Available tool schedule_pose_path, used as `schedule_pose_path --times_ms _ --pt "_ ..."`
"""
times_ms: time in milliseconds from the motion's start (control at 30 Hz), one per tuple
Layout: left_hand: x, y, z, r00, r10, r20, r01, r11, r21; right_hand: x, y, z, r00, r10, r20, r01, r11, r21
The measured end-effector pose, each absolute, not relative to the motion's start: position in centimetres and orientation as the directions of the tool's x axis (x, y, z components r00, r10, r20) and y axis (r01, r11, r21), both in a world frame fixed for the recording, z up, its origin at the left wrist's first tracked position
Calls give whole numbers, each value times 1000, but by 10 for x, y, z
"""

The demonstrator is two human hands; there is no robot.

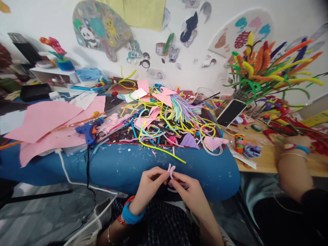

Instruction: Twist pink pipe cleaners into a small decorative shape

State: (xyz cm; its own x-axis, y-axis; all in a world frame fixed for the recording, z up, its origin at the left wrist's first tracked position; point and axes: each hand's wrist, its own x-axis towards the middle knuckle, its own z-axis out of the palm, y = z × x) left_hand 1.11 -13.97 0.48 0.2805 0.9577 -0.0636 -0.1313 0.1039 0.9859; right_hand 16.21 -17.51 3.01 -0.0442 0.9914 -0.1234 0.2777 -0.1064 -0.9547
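Near the table's front edge, my left hand (pixel 155 180) and my right hand (pixel 185 188) meet, fingers pinched on a light pink fuzzy stem (pixel 172 171). Two short ends of it stick up between my fingertips, and a curved part shows below my right fingers. On the table (pixel 120 167) beyond my hands lies a heap of yellow, blue and lilac stems (pixel 176 116). One yellow-green stem (pixel 166 153) reaches toward my hands. A lilac cone-like piece (pixel 190 140) and a pink fuzzy piece on a ring (pixel 214 143) lie at the right of the heap.
A blue glue gun (pixel 88 131) with a black cord and pink sheets (pixel 48 118) lie at the left. A phone (pixel 231 112) leans before a bunch of colourful fuzzy stems (pixel 266 68). Another person's arm (pixel 294 167) rests at the right.
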Motion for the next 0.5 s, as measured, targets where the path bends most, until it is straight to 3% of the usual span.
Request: schedule_pose_path --times_ms 133,367,500 --pt "10 -139 7 353 920 -170 -195 250 948 165 -174 36 -113 978 -173 267 -138 -954" --pt "6 -132 7 521 822 -231 -179 369 912 167 -172 38 -225 939 -261 238 -207 -949" --pt "6 -132 1 520 810 -272 -290 466 836 164 -173 31 -109 974 -201 233 -171 -957"
